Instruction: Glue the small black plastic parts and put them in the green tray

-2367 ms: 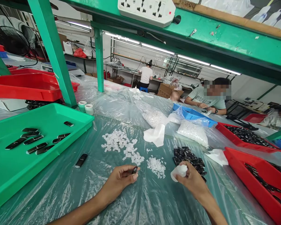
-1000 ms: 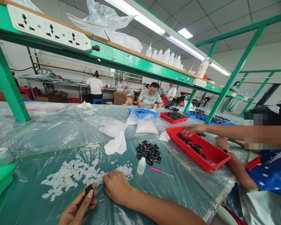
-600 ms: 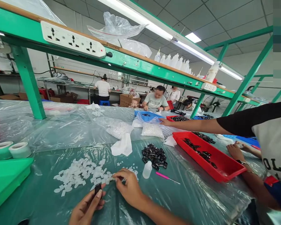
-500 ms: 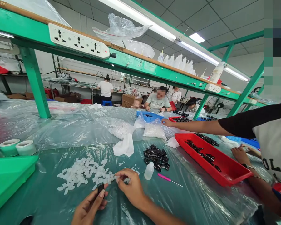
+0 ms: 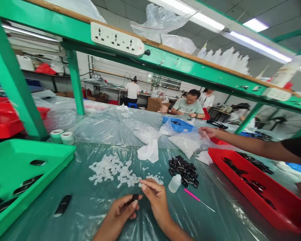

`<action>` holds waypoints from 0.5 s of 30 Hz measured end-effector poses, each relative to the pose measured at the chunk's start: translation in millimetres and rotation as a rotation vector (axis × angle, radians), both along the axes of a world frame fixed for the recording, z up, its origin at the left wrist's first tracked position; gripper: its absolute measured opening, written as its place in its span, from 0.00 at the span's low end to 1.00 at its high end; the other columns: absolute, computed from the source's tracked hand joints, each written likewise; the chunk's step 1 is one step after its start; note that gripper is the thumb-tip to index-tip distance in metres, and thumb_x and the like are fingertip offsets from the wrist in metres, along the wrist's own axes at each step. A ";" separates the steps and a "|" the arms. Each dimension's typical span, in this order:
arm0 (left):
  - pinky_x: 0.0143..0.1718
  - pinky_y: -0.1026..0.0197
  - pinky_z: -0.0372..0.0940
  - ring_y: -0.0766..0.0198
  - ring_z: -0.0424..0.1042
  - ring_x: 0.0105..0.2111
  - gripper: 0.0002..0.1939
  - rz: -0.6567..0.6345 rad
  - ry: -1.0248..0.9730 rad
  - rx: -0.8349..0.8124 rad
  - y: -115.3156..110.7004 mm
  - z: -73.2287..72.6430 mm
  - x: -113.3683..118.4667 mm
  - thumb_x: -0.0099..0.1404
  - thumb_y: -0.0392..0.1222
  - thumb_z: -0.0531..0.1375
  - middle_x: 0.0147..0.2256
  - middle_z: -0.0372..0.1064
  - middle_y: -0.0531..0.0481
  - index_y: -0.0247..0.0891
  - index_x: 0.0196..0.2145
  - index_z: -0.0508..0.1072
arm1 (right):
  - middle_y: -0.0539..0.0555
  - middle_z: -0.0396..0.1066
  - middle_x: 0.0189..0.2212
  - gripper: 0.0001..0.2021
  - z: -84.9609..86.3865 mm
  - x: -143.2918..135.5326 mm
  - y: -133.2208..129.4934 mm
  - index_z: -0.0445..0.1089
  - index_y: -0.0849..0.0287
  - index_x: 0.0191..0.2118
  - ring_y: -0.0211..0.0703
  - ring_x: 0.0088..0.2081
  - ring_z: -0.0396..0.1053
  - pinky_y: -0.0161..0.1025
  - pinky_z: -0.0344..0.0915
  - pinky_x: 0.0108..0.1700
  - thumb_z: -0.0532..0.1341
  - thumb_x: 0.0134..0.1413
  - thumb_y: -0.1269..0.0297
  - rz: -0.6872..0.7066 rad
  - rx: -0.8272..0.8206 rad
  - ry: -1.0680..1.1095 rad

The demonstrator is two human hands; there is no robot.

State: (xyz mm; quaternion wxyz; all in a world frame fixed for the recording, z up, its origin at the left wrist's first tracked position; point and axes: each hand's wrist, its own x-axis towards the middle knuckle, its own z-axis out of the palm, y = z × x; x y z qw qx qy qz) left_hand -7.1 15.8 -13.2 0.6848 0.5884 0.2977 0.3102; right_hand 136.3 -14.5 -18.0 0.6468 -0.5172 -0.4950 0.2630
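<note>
My left hand [image 5: 121,211] holds a small black part [image 5: 134,198] upright between thumb and fingers. Just right of it, my right hand [image 5: 156,197] has thumb and index fingertip pressed together at the edge of the white pieces [image 5: 110,169]; what lies in that pinch is too small to make out. Tiny white bits [image 5: 155,178] lie behind my right hand. Farther right are a pile of black parts [image 5: 183,169], a translucent bottle [image 5: 175,183] and a pink-handled tool [image 5: 192,194]. A black piece [image 5: 63,205] rests on the plastic sheet at left.
A green tray [image 5: 65,154] with black pieces stands left, near two tape rolls [image 5: 67,138]. A red tray [image 5: 243,190] is at right. Another person's arm [image 5: 243,142] reaches to a bag of white pieces [image 5: 185,144]. A green shelf beam [image 5: 175,68] crosses above.
The view has turned left, showing more of the green tray and a black piece beside it. The neighbour's hand has lifted the bag's edge. My left hand still holds the black part.
</note>
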 end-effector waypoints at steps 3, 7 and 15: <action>0.28 0.66 0.57 0.67 0.62 0.25 0.19 -0.052 -0.006 0.037 -0.4 4.9 -2.0 0.60 0.53 0.57 0.24 0.63 0.52 0.32 0.35 0.74 | 0.53 0.73 0.33 0.09 -0.6 -1.3 -3.8 0.76 0.53 0.37 0.44 0.34 0.70 0.40 0.67 0.39 0.60 0.52 0.61 0.059 -0.031 0.037; 0.27 0.66 0.55 0.67 0.59 0.24 0.19 -0.046 -0.029 0.078 -0.5 4.0 -2.6 0.60 0.54 0.56 0.22 0.58 0.53 0.31 0.27 0.70 | 0.53 0.73 0.34 0.08 -4.1 -2.6 -6.8 0.77 0.52 0.37 0.43 0.32 0.71 0.38 0.68 0.36 0.61 0.51 0.62 0.090 -0.051 0.020; 0.27 0.67 0.52 0.67 0.55 0.25 0.18 -0.013 0.004 0.224 -2.2 -5.8 -6.1 0.64 0.51 0.52 0.22 0.54 0.55 0.33 0.26 0.68 | 0.53 0.73 0.33 0.08 -8.9 -3.6 -9.3 0.76 0.50 0.37 0.45 0.37 0.70 0.40 0.68 0.38 0.61 0.52 0.65 0.096 -0.029 -0.142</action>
